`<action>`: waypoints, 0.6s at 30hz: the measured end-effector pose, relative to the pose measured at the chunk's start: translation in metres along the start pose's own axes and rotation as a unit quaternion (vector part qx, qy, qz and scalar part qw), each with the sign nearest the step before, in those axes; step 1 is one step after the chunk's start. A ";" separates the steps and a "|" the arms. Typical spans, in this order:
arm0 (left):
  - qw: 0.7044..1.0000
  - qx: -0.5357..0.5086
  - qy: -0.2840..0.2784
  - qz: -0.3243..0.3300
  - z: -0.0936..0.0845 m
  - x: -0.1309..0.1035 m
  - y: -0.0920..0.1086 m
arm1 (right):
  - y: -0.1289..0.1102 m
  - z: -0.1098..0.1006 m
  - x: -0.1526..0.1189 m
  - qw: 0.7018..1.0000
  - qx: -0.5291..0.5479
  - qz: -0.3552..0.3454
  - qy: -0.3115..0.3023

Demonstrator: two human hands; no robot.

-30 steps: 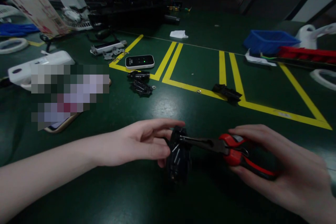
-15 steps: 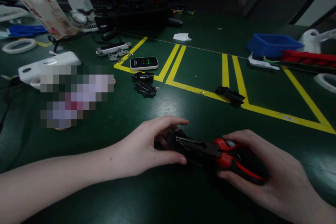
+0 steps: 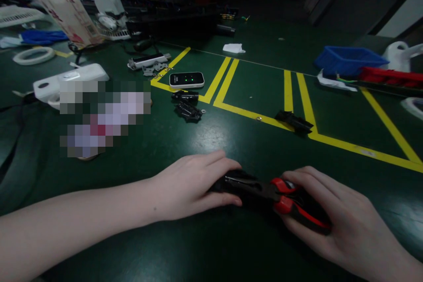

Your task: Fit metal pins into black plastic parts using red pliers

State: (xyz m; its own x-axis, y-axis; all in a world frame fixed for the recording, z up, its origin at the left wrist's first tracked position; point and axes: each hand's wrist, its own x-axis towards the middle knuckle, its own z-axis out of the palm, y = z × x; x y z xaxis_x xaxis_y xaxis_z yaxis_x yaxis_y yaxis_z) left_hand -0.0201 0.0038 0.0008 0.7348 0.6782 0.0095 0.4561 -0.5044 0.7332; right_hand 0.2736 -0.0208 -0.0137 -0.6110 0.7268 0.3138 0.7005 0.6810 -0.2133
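My right hand (image 3: 333, 211) is wrapped round the red and black handles of a pair of pliers (image 3: 284, 200). Their dark jaws point left and lie against a black plastic part (image 3: 220, 185). My left hand (image 3: 201, 185) is closed on that black part, fingers over the top and thumb along the near side. Much of the part is hidden under the fingers, and its outline merges with the dark jaws. Beyond my hands, two similar black parts (image 3: 187, 111) lie beside a small metal ring (image 3: 203, 111).
A white-edged black device with green lights (image 3: 187, 80) lies near yellow tape lines. Another black part (image 3: 294, 122) rests on the tape at right. Behind it stand a blue bin (image 3: 350, 59) and a red strip (image 3: 391, 79). A white housing (image 3: 71, 81) and a bottle (image 3: 66, 11) are at left.
My left hand has closed from a looser, open-fingered hold onto the black part. The pliers stay in my right hand at nearly the same place. The view has shifted slightly.
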 end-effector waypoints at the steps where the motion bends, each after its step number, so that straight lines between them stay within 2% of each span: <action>1: 1.000 0.012 -0.010 0.007 0.000 0.000 -0.001 | 0.001 -0.001 0.000 1.000 -0.002 -0.005 -0.003; 6: 0.998 0.037 -0.041 0.025 -0.003 0.000 -0.001 | 0.004 -0.003 0.003 0.998 -0.035 -0.050 0.001; 13: 0.998 0.038 -0.007 0.039 -0.006 -0.003 -0.005 | 0.004 -0.003 0.006 0.998 -0.038 -0.058 0.004; 18: 0.998 0.036 -0.011 0.043 -0.009 -0.004 -0.009 | 0.003 -0.003 0.007 0.999 -0.025 -0.048 0.005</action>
State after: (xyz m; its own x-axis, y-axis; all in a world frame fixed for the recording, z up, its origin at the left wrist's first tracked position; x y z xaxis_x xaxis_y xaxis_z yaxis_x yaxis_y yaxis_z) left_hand -0.0312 0.0105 0.0001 0.7832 0.6193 0.0555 0.4251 -0.5985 0.6791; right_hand 0.2725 -0.0144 -0.0096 -0.6730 0.6568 0.3400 0.6559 0.7425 -0.1360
